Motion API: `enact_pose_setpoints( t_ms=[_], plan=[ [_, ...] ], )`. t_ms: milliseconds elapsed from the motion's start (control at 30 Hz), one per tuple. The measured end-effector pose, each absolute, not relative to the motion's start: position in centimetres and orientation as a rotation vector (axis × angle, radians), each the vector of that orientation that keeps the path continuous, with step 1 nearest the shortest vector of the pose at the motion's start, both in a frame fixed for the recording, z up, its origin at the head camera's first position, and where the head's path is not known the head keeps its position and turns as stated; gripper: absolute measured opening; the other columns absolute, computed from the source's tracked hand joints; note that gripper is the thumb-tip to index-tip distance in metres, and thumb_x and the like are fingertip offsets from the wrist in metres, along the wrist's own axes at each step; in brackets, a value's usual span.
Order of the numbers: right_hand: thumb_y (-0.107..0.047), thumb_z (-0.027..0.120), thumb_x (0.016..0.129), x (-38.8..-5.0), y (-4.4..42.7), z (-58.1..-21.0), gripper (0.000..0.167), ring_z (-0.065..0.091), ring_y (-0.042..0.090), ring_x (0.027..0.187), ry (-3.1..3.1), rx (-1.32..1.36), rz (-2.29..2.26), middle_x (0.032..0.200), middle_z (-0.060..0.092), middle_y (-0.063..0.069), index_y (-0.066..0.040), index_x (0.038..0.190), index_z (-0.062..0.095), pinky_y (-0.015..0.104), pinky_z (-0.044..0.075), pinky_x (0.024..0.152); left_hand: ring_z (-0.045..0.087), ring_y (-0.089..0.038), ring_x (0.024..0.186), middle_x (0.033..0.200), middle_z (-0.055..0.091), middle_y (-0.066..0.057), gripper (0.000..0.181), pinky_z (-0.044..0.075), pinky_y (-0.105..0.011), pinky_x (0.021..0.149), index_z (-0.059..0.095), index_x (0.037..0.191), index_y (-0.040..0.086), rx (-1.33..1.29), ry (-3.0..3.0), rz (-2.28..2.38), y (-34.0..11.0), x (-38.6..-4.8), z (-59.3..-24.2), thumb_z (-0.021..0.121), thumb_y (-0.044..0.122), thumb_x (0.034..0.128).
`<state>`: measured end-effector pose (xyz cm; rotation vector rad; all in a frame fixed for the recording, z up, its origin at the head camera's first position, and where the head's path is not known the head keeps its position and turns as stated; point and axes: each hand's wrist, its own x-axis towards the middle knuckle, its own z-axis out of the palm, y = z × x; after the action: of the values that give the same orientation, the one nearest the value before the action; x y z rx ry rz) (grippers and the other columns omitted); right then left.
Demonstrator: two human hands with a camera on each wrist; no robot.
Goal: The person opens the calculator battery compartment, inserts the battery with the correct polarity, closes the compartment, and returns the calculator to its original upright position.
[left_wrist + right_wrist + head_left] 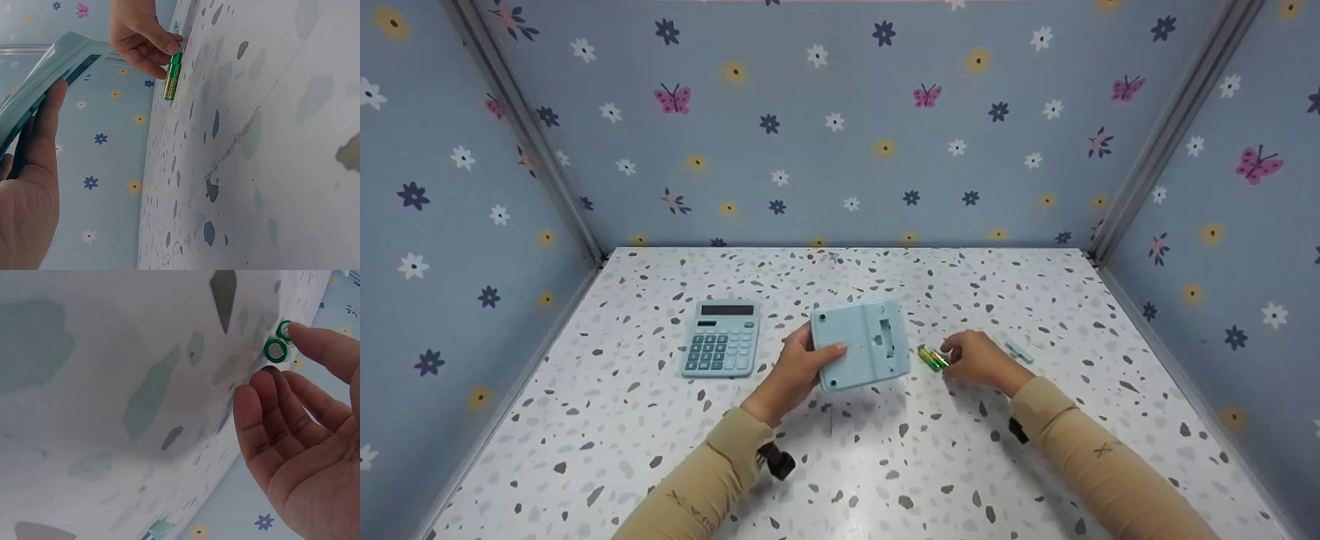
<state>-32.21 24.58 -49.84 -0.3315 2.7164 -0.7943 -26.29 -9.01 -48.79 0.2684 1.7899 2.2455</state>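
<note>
In the head view my left hand (799, 364) grips a light blue calculator (851, 349) with its back turned up and thumb across it. Its battery compartment (886, 337) is uncovered and looks vacant. Two green-and-gold batteries (931, 358) lie side by side on the table, their ends (275, 350) facing the right wrist camera. Right beside them is my right hand (979, 361), fingers loosely bent. Its thumb tip overlaps one battery in the right wrist view; whether it touches is unclear. Behind this hand lies a small light blue cover (1018, 350).
A second light blue calculator (721, 339) lies keys up on the left of the speckled white table (825, 465). Blue flower-patterned panels (840, 135) close off the back and both sides.
</note>
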Motion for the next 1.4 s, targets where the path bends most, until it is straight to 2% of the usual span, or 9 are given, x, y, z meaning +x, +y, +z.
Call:
enact_pose_setpoints(
  t_ms=[367,633,867,1033,1167,1400],
  plan=[
    [0.0,0.074,0.091,-32.7,24.7,-49.7,0.04,0.07,0.027,0.101,2.706,-0.309,-0.799,0.112,0.076,0.017,0.004,0.131,0.073,0.049,0.062,0.096,0.067,-0.028,0.13,0.154,0.058,-0.022,0.065,0.061,-0.046,0.11,0.04,0.163,0.006,0.272,1.805,2.23,-9.1,-26.3,-48.7,0.069,0.014,0.1054],
    [0.002,0.069,0.092,-33.2,24.4,-49.8,0.033,0.067,0.024,0.095,2.746,-0.322,-0.755,0.108,0.075,0.016,0.004,0.124,0.076,0.042,0.06,0.086,0.068,-0.027,0.129,0.154,0.058,-0.023,0.062,0.061,-0.046,0.109,0.04,0.163,0.005,0.265,1.772,2.247,-9.1,-26.3,-48.7,0.066,0.011,0.107],
    [-0.005,0.074,0.093,-33.7,24.2,-49.9,0.026,0.065,0.023,0.089,2.783,-0.301,-0.737,0.103,0.074,0.014,0.002,0.118,0.078,0.038,0.058,0.079,0.069,-0.028,0.128,0.153,0.059,-0.023,0.062,0.061,-0.046,0.109,0.041,0.162,0.006,0.27,1.775,2.241,-9.1,-26.3,-48.9,0.068,0.013,0.1066],
    [-0.01,0.074,0.097,-33.9,23.8,-50.0,0.018,0.068,0.025,0.094,2.78,-0.274,-0.728,0.105,0.076,0.012,-0.001,0.111,0.08,0.043,0.061,0.086,0.069,-0.029,0.129,0.153,0.059,-0.023,0.063,0.061,-0.047,0.109,0.041,0.162,0.006,0.268,1.794,2.234,-9.1,-26.3,-49.1,0.068,0.014,0.1062],
    [-0.009,0.073,0.099,-34.1,23.6,-50.0,0.016,0.071,0.025,0.099,2.778,-0.261,-0.716,0.109,0.078,0.012,-0.002,0.112,0.08,0.048,0.063,0.095,0.068,-0.029,0.13,0.154,0.059,-0.022,0.063,0.061,-0.047,0.109,0.041,0.163,0.006,0.267,1.798,2.235,-9.1,-26.2,-49.0,0.069,0.014,0.106],
    [-0.005,0.071,0.099,-34.5,23.5,-50.1,0.016,0.071,0.026,0.1,2.781,-0.308,-0.69,0.109,0.078,0.012,-0.002,0.112,0.08,0.049,0.062,0.097,0.068,-0.029,0.13,0.154,0.058,-0.023,0.063,0.061,-0.047,0.109,0.041,0.163,0.006,0.267,1.787,2.238,-9.1,-26.3,-49.0,0.069,0.014,0.1059]
  ],
)
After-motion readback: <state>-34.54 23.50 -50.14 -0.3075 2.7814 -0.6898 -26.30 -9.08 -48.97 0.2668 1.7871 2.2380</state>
